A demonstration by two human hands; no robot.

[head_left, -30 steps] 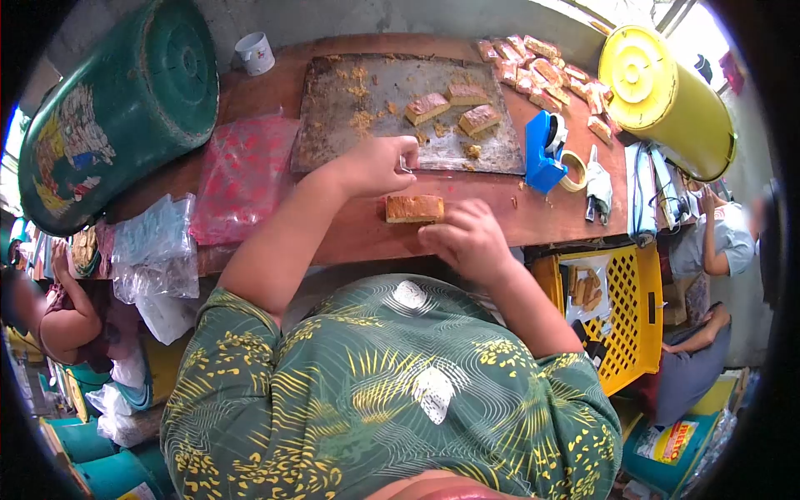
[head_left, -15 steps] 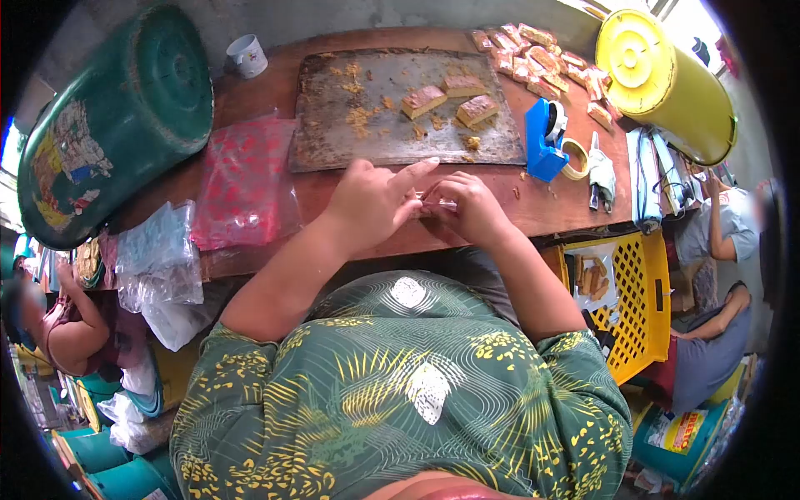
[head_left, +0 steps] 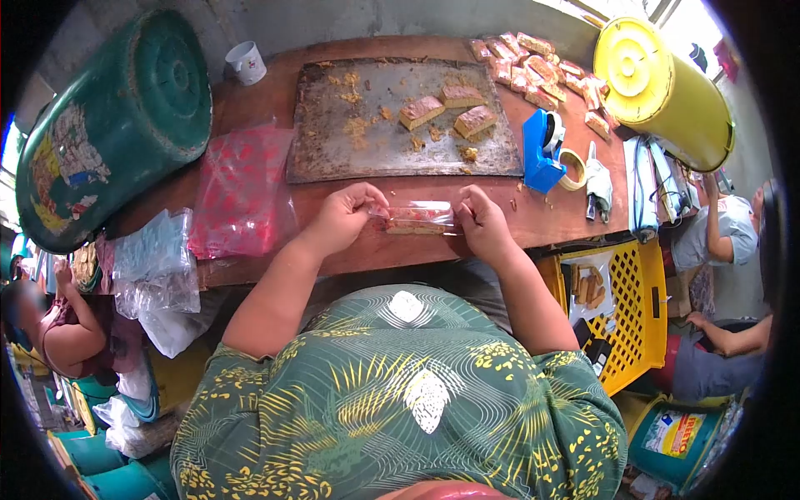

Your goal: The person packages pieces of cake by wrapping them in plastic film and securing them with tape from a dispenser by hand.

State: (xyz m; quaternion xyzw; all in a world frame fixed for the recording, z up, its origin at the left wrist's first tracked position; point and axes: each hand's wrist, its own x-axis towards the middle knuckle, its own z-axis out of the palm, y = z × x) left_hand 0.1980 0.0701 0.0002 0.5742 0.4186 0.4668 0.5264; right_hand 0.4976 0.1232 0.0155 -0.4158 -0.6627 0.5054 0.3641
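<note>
Bakery wkshop: crumb-strewn baking tray (head_left: 333,158) w/ cake pcs (head_left: 422,110), wrapped pcs (head_left: 542,73) heaped nearby, tape disp. (head_left: 542,164), yellow crate (head_left: 648,329).

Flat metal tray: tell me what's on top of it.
Three cake pieces and scattered crumbs lie on the tray. The patches of metal directly beneath them are covered, so those cannot be seen.

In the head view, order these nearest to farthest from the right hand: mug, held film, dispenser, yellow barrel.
1. Held film: touching the right hand, on its left.
2. Dispenser: just beyond, to the right.
3. Yellow barrel: farther back, right.
4. Mug: back left.
</note>
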